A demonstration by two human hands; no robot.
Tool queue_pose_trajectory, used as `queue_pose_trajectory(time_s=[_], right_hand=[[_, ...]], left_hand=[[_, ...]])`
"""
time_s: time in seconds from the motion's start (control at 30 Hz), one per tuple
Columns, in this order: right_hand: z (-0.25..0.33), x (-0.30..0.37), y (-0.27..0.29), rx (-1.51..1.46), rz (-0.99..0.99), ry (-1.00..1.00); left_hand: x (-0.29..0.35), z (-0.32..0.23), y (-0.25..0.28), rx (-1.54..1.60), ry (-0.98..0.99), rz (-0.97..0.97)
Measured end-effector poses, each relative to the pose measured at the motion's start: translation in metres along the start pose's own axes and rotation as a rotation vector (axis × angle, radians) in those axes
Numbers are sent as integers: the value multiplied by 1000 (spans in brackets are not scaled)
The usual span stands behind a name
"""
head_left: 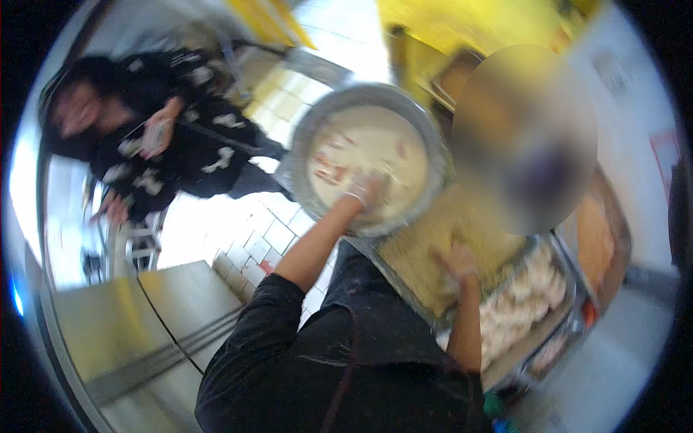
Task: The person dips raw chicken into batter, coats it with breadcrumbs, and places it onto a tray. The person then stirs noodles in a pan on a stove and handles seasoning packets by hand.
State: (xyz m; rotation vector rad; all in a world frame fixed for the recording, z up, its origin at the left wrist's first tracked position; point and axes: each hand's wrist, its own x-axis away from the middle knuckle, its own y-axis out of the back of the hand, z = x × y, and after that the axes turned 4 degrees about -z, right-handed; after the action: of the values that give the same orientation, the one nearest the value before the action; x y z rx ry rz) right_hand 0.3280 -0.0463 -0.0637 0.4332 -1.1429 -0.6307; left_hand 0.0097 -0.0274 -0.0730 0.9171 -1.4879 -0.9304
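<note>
A big round metal pot (299, 169) holds a pale, creamy liquid with reddish pieces (330, 170) at its left side. My left hand (367, 189), in a thin clear glove, reaches into it; the fingertips are sunk in the liquid and smeared, so their grip is hidden. To the right of the pot lies a rectangular tray (404, 287) filled with yellowish-brown crumbs (447, 224). Over the crumbs rests my right hand (457, 261), also gloved, fingers spread and nothing visible in them.
Beside the crumb tray is a tray of pale coated pieces (523, 299). An orange mass (593, 234) sits in a container farther right. Another person (180, 137) in dark patterned clothing stands at the left. Stainless steel cabinets (123, 325) are at lower left. A blurred oval hides the upper right.
</note>
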Motion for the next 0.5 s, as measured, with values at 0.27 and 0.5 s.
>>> queue_pose_trajectory(time_s=[0.27,0.5], right_hand=[[-7,57,7,204,17,363],[25,87,67,23,-255,207]], left_hand=[[-1,-13,-14,182,-92,196],[31,-1,9,400,-47,-10]])
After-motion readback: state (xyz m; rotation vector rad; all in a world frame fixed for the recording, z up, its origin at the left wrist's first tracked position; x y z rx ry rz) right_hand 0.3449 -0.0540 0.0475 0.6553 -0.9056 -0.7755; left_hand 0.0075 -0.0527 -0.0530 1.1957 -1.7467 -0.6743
